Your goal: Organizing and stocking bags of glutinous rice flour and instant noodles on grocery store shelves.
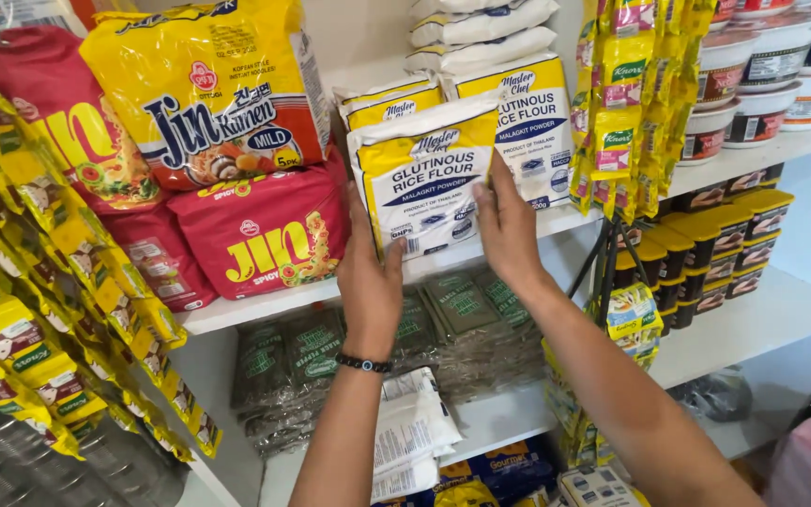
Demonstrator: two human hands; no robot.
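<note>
Gripping a flour bag between left hand and right hand.

Red and yellow noodle packs stacked left; hanging yellow sachet strips and stacked cup tubs right.
</note>
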